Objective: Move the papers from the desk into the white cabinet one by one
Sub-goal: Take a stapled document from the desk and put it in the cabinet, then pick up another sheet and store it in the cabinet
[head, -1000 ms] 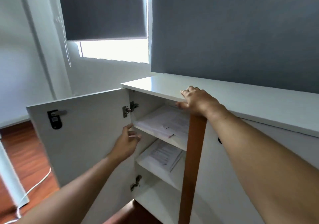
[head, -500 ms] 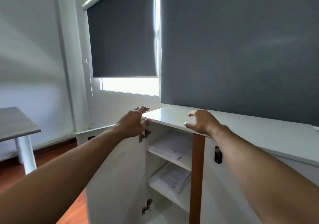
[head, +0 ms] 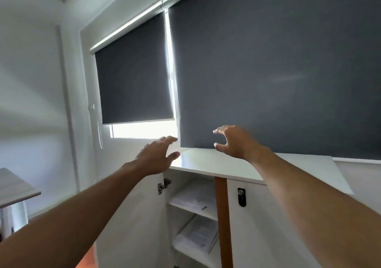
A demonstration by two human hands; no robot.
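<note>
The white cabinet (head: 208, 162) stands below me with its left door (head: 132, 222) swung open. Papers (head: 192, 198) lie on the upper shelf inside, and more papers (head: 199, 235) lie on the shelf below. My left hand (head: 156, 156) hovers above the cabinet's top left corner, fingers spread, holding nothing. My right hand (head: 233, 141) is raised above the cabinet top, fingers apart and curled, also empty. The desk corner (head: 14, 187) shows at the far left; no papers are visible on it.
Dark roller blinds (head: 268, 71) cover the window behind the cabinet. A wooden-edged right door (head: 223, 222) with a black lock (head: 241, 197) is shut. Wood floor (head: 86, 257) shows below the open door.
My view has tilted upward. The right hand lifted off the cabinet's top edge. The left hand rose from inside the cabinet to above its corner.
</note>
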